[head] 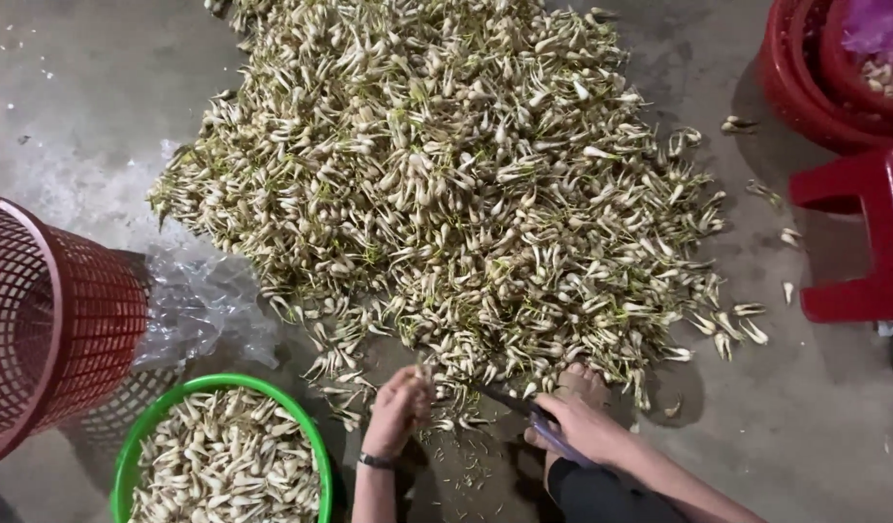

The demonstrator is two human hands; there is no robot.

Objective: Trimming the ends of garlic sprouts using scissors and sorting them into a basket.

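Sitting at the left edge, a red mesh basket (49,320) lies tipped beside a green bowl (132,455) heaped with trimmed pale bulbs (224,460). Just right of it, the left hand (398,409) is closed on a small bunch of bulbs at the near rim of the big sprouting pile (466,184) on the floor. Each bulb looks light, firm at the base and limp in its shoots, so the base seems the safest grip. Further right, the right hand (584,426) is clamped on purple-handled scissors (534,415).

Produce-sorting workspace: bare concrete floor (69,87), heaped white bulbs (446,184), red mesh basket (49,320), green basin (127,455), red stool (863,232).
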